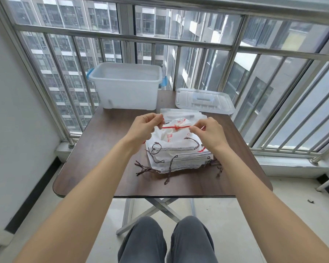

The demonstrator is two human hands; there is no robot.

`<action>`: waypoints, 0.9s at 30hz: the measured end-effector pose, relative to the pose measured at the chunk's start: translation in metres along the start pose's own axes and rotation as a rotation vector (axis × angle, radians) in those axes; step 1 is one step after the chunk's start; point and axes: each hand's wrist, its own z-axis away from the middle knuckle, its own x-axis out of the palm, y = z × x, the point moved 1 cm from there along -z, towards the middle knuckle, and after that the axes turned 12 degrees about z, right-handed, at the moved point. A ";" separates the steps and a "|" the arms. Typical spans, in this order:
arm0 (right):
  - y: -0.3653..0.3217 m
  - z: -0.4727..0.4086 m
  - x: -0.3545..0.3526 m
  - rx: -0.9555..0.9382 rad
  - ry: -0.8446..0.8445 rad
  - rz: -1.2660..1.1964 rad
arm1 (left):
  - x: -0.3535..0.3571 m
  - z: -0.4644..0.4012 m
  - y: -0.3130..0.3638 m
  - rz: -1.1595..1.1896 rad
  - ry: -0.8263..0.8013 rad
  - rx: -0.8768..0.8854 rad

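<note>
A white drawstring bag with red print is held up over a stack of flat white drawstring bags with dark brown cords on the brown table. Its red drawstring is stretched taut across the gathered mouth, with a knot in the middle. My left hand pinches the left end of the red cord. My right hand pinches the right end. Both hands hover just above the stack.
A clear plastic bin with blue latches stands open at the table's far left. Its clear lid lies flat at the far right. Flat plastic packets lie behind the bag. A metal railing and window close off the far side.
</note>
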 end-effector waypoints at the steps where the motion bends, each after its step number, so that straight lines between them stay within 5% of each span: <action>1: -0.002 0.001 0.000 0.039 -0.043 -0.130 | 0.003 0.001 0.000 0.000 -0.022 0.010; 10: -0.010 0.006 0.000 0.355 -0.204 -1.209 | 0.028 0.004 -0.003 -0.002 -0.159 0.028; 13: -0.009 0.007 0.000 0.377 -0.203 -1.391 | 0.027 0.004 -0.002 -0.014 -0.163 0.013; 19: -0.011 0.008 0.004 0.285 -0.211 -1.417 | 0.025 0.004 0.002 0.002 -0.199 -0.011; 27: -0.019 0.002 0.003 0.217 -0.102 -0.951 | 0.031 0.006 0.003 -0.040 -0.265 0.046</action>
